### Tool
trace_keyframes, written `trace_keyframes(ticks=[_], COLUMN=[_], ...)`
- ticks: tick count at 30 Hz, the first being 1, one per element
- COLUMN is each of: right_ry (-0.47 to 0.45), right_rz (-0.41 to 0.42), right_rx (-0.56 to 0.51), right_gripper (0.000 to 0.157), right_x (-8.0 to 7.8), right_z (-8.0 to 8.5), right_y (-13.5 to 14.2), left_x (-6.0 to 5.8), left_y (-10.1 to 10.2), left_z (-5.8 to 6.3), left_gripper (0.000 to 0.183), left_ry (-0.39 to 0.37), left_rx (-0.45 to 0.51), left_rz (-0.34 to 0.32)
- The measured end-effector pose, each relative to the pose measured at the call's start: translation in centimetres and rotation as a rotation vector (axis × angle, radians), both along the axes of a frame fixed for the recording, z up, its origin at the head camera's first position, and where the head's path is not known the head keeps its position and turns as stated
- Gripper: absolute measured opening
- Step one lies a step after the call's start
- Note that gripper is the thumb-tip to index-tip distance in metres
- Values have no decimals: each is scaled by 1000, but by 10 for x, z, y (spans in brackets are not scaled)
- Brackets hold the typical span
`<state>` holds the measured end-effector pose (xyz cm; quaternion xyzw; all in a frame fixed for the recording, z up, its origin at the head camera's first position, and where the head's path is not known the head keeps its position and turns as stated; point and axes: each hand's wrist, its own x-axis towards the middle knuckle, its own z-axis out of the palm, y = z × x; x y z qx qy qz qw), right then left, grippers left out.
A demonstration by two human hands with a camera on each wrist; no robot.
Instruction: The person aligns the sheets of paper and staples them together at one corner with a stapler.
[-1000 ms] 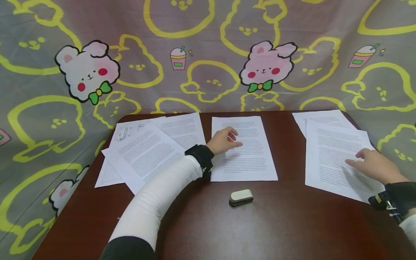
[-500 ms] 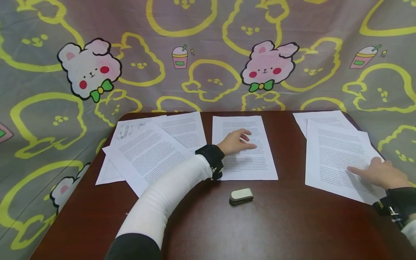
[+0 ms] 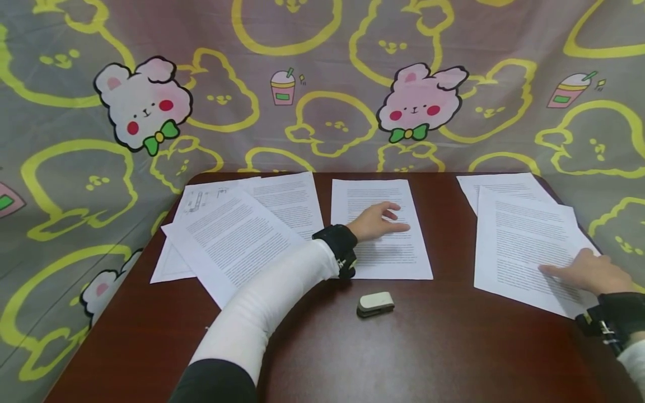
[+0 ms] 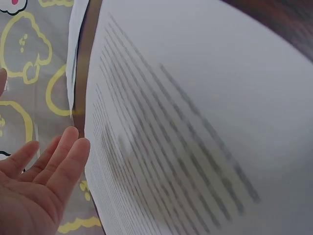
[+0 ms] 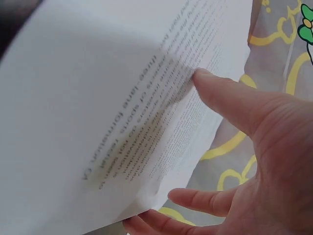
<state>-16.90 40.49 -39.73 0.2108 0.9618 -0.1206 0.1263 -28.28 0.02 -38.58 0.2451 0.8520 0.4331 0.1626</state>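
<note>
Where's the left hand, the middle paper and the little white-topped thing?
left hand (image 3: pixel 375 221): head view, back of the hand.
middle paper (image 3: pixel 393 248): head view, printed part below the hand.
little white-topped thing (image 3: pixel 375 300): head view, pale top.

A screened-off paperwork spot; whether in a home or an office cannot be told. A cartoon-print curtain (image 3: pixel 322 84) fills the upper frame, and a brown surface (image 3: pixel 428 347) below carries printed papers (image 3: pixel 524 240) in 3 places: left, centre, right.
</note>
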Motion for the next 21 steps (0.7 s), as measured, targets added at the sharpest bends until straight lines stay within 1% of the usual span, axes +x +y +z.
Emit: trace_keyframes(ticks=[6, 13, 15, 17, 21], right_ry=[96, 98, 89, 108, 199], right_rz=[2, -13, -21, -12, 35], right_rx=[-7, -14, 3, 29, 43], right_gripper=[98, 104, 103, 92, 63], right_x=[2, 1, 1, 1, 2], right_z=[1, 2, 2, 1, 0], right_y=[1, -1, 0, 1, 5], left_x=[4, 12, 13, 15, 19], left_y=[14, 30, 34, 38, 47], left_z=[3, 2, 1, 1, 2], left_gripper=[62, 65, 66, 65, 64], left_ry=[-7, -27, -33, -40, -57], left_rx=[11, -24, -24, -11, 24], left_rz=[0, 4, 2, -5, -23])
